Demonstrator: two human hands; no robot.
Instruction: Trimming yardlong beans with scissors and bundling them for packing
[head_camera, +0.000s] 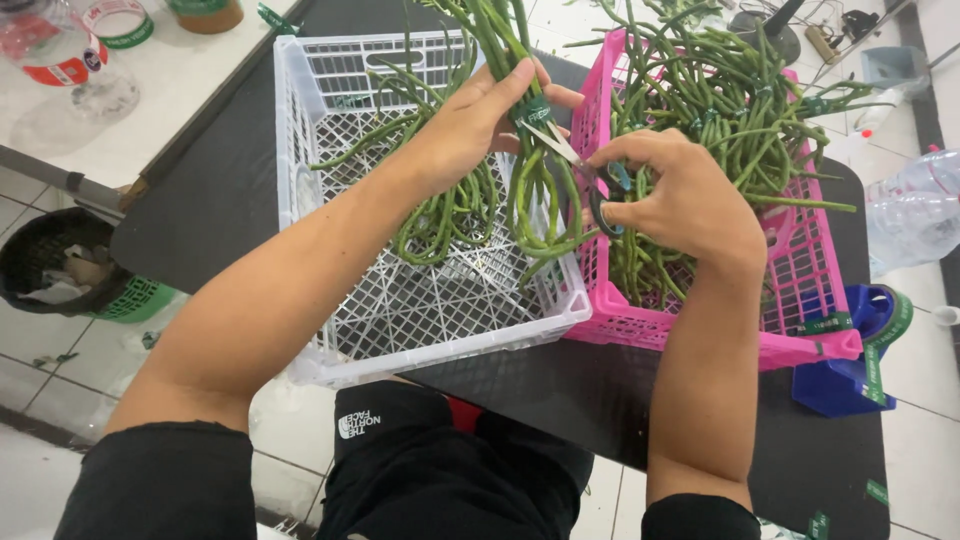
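Scissors (578, 165) gripped in my right hand (680, 195), blades at the green tape on the bean bundle (530, 190) my left hand (480, 115) clasps over the white crate (300, 200).

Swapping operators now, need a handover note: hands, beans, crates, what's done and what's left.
Left hand: gripping a bundle of long beans at its green tape band, over the white crate.
Right hand: holding scissors, blades at the band.
White crate: one coiled bundle inside.
Pink crate: full of beans.
Tape dispenser: right of the pink crate.
Done: bundle taped.
Left: cut at the band; pink crate's beans.
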